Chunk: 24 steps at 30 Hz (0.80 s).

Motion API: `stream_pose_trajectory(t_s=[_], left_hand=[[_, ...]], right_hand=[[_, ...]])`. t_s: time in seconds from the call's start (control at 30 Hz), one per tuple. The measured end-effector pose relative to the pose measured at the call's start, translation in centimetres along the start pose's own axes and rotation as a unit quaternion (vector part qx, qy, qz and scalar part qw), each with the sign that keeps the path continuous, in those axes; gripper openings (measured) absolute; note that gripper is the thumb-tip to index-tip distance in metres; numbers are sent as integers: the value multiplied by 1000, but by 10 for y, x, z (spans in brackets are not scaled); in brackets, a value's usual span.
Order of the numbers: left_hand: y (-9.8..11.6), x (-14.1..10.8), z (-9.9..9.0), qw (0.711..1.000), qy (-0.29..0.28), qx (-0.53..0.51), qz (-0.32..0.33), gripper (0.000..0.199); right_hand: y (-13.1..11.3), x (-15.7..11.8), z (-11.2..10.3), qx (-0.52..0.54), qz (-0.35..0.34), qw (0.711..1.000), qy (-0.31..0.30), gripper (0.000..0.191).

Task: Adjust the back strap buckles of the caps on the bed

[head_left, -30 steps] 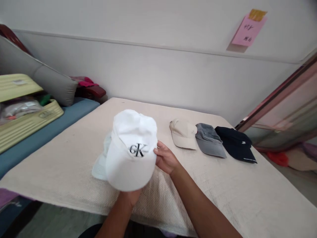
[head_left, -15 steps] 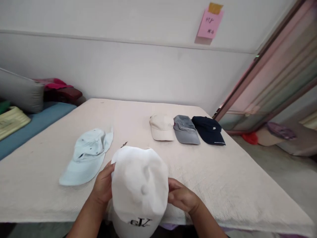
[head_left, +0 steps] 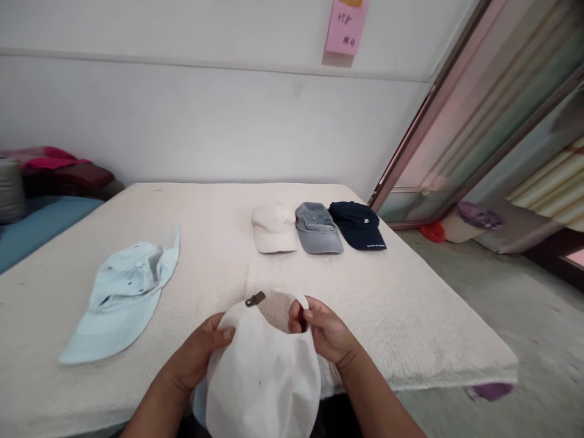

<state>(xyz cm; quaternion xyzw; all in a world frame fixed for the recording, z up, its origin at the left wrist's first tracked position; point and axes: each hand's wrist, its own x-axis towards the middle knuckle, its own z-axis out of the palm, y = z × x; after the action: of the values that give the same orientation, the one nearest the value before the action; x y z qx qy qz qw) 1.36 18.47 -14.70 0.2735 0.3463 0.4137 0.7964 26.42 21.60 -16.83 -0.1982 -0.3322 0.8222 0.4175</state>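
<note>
A white baseball cap (head_left: 262, 377) is held between my two hands at the table's near edge, its back opening facing up and away from me. My left hand (head_left: 198, 350) grips the cap's left side, thumb on the outside. With thumb and fingers, my right hand (head_left: 323, 331) pinches the loose back strap at the right of the opening. A metal buckle (head_left: 255, 298) sits on the opposite side of that opening. The cap's brim is out of sight below. To the left lies a light blue cap (head_left: 123, 298), its strap sticking up.
A cream cap (head_left: 274, 228), a grey cap (head_left: 318, 227) and a navy cap (head_left: 358, 225) form a row at the back right of the cloth-covered table (head_left: 410, 328). A pink note (head_left: 345, 27) hangs on the wall. Beyond the right edge, a bin (head_left: 463, 225) stands on the floor.
The white cap has been tipped so its back opening and buckle now show and the front lettering is hidden. My right hand has moved onto the strap. The view has shifted right.
</note>
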Motion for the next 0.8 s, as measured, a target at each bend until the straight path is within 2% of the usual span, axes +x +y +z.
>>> stream_pose_trajectory(t_s=[0.1, 0.23, 0.43, 0.57, 0.8], left_hand=[[-4, 2, 0, 999, -13, 37, -30, 29], [-5, 5, 2, 998, -12, 53, -28, 33], [-7, 12, 11, 994, -53, 80, -55, 37], [-12, 23, 17, 994, -38, 93, -49, 39], [-19, 32, 16, 990, -36, 124, -59, 37]], right_hand=[[-1, 0, -3, -5, 5, 1000, 3, 14], [0, 2, -2, -3, 10, 1000, 17, 15], [0, 6, 3, -19, 15, 999, 29, 13], [1, 10, 7, -37, 37, 996, 66, 10], [12, 14, 5, -52, 46, 993, 97, 25]])
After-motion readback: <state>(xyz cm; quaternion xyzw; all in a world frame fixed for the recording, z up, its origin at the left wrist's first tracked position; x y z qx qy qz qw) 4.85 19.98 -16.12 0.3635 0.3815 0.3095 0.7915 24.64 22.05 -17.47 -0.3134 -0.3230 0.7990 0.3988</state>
